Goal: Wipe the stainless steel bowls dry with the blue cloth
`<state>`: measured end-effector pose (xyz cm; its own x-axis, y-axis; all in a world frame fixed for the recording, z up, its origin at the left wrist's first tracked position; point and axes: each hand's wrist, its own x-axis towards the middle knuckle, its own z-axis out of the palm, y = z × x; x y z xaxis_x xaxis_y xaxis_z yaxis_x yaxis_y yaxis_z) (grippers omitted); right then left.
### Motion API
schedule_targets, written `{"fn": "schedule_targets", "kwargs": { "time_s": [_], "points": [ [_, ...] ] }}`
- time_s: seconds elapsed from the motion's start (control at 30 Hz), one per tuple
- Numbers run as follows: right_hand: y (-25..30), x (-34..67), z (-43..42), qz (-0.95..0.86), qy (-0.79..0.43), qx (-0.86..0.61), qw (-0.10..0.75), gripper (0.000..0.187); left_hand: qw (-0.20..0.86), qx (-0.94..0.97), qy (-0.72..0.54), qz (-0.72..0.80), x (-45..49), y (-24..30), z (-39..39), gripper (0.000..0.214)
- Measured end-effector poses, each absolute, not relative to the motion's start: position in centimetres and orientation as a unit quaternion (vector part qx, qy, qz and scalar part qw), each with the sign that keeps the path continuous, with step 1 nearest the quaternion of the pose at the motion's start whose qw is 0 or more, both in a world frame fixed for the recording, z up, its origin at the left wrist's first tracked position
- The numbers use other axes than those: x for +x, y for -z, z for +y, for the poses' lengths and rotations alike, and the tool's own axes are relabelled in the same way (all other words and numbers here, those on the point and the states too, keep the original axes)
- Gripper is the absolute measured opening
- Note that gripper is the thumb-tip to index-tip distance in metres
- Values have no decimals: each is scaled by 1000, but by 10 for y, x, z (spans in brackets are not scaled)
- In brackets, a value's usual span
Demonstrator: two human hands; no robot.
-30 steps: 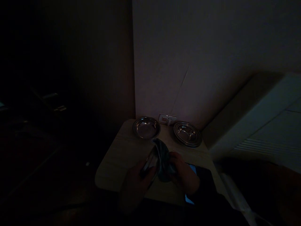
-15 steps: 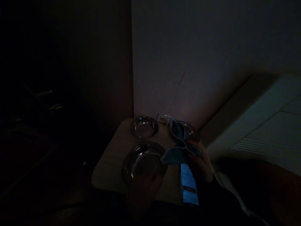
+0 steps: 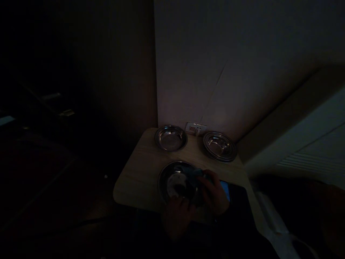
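Note:
A round, shiny metal bowl (image 3: 163, 180) stands near the front edge of a small wooden table. My left hand (image 3: 178, 216) is at its near rim, with the fingers closed over the edge. From the right, my right hand (image 3: 215, 192) grips a teal cloth (image 3: 192, 174) and presses it against the right inner side of the bowl. Part of the cloth is hidden by my fingers, and the dim light blurs the bowl's inside. Under my right forearm, a lit phone (image 3: 225, 190) is mostly covered.
Another metal bowl (image 3: 171, 138) sits at the table's back left. Stacked metal bowls (image 3: 219, 146) stand at the back right. A wall socket (image 3: 196, 128) with a plug is behind the table (image 3: 134, 183). A pale slanted panel (image 3: 296, 140) rises on the right.
My right hand has brought the teal cloth down and left into the bowl, uncovering the stacked bowls behind. My left hand stays at the near rim. The view has shifted slightly.

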<state>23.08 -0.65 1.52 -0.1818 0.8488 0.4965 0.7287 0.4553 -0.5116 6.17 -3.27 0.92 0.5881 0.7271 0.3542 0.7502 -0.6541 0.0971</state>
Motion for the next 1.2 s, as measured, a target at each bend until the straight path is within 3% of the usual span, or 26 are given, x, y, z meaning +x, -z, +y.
{"fn": "schedule_targets", "kwargs": {
  "time_s": [0.17, 0.3, 0.4, 0.5, 0.63, 0.73, 0.83, 1.07, 1.2],
  "points": [
    [-8, 231, -7, -762, -75, -540, 349, 31, 8, -870, 319, -376, 44, -3, -37, 37],
    [-11, 228, -8, -759, -96, -546, 341, 24, 11, -773, 387, -502, 18, -1, -41, 21],
    [-13, 227, -7, -752, -106, -557, 337, 18, -138, -606, 371, -690, 4, -5, -35, 30],
    [-13, 225, -4, -750, -104, -560, 337, 7, -333, -490, 323, -738, 1, -11, -24, 46],
    [-12, 215, 1, -769, -99, -549, 312, 29, -457, -467, 290, -699, 5, -14, -17, 44],
    [-11, 205, 6, -819, -56, -532, 208, 46, -467, -451, 298, -700, 8, -14, -16, 41],
    [-13, 198, 10, -851, 1, -513, 115, 40, -452, -452, 320, -700, 9, -10, -16, 39],
    [-35, 205, 16, -865, 57, -468, 175, 39, -442, -463, 342, -688, 10, 0, -17, 38],
    [-24, 197, 21, -880, 24, -455, 136, 39, -432, -457, 325, -706, 11, -1, -18, 40]
  ]
}}
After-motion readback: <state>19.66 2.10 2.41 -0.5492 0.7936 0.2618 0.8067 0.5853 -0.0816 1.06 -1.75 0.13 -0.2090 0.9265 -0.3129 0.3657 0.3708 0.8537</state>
